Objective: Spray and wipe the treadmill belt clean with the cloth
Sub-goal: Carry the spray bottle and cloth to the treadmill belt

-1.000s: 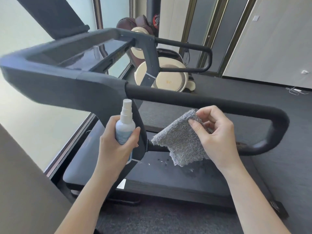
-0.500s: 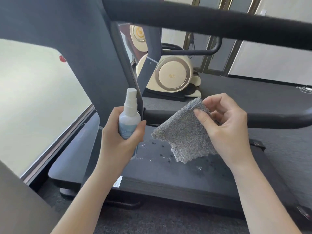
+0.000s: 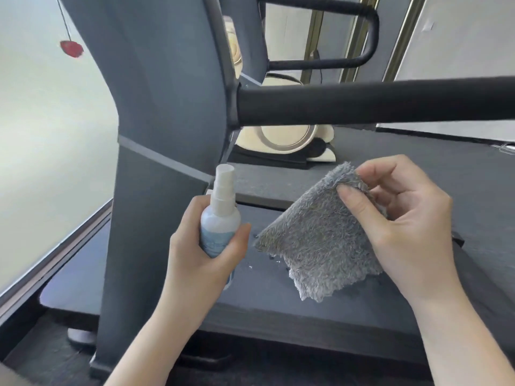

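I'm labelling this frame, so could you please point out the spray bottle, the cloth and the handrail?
spray bottle (image 3: 220, 229): head view, on its body above the fingers.
cloth (image 3: 320, 240): head view, middle of the hanging grey fabric.
handrail (image 3: 362, 103): head view, on the black padded bar.

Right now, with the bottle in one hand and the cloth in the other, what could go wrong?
The handrail crosses just above both hands, so leaning in to wipe could mean bumping it. The right hand pinches the cloth only by its top edge; it might slip while scrubbing. The left hand holds the spray bottle close to the upright post, so spray could hit that rather than the belt.
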